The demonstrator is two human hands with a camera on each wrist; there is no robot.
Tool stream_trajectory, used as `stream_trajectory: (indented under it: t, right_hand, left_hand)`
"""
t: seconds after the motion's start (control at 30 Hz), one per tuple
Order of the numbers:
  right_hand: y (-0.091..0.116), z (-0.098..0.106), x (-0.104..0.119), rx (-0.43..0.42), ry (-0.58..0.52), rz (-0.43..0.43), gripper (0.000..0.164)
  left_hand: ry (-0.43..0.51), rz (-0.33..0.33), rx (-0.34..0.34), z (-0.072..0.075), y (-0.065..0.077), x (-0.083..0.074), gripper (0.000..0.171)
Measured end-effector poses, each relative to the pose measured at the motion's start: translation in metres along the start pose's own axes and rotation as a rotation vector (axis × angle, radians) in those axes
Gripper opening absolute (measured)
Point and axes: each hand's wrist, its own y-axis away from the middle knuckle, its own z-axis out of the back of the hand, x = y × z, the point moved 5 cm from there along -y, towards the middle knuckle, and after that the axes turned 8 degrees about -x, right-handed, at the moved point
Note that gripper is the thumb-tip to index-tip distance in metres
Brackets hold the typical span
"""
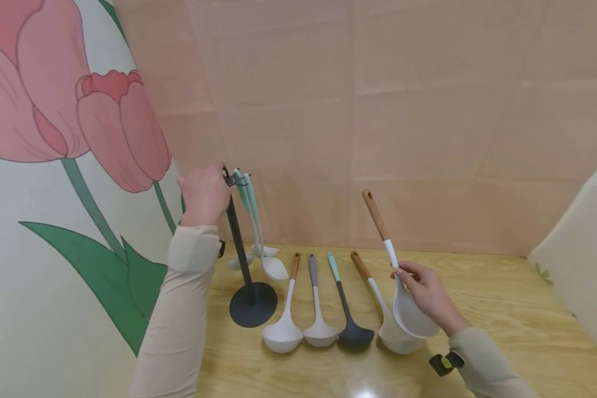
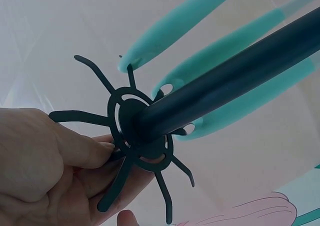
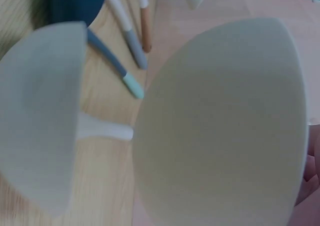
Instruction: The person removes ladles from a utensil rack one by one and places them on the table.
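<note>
- Black stand (image 1: 240, 243): on the wooden table (image 1: 502, 298); I count three turquoise-handled utensils (image 2: 215, 50) hanging from its hooks (image 2: 80, 116).
- Left hand (image 1: 206, 193): I observe it gripping the stand's top at one hook.
- Right hand (image 1: 428, 290): I observe it pinching a wooden-handled white ladle (image 1: 410, 318), well right of the stand, handle up, tilted.
- Four other ladles (image 1: 282, 336): I record a row, right of the stand's base.
</note>
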Motion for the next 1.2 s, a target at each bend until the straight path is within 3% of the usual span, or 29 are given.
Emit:
stream_trajectory:
  t: [0.6, 0.93, 1.2]
  right_hand:
    - [-0.004, 0.035, -0.053, 0.049, 0.207, 0.057, 0.035]
    - [-0.005, 0.031, -0.073, 0.12, 0.217, 0.077, 0.026]
    - [-0.005, 0.019, -0.095, 0.228, 0.218, 0.04, 0.024]
  left_hand:
    - [-0.007, 0.002, -0.011, -0.003, 0.0, 0.0, 0.04]
    - [-0.006, -0.005, -0.025, 0.0, -0.001, -0.002, 0.04]
    - [-0.033, -0.047, -0.062, 0.001, -0.003, 0.001, 0.036]
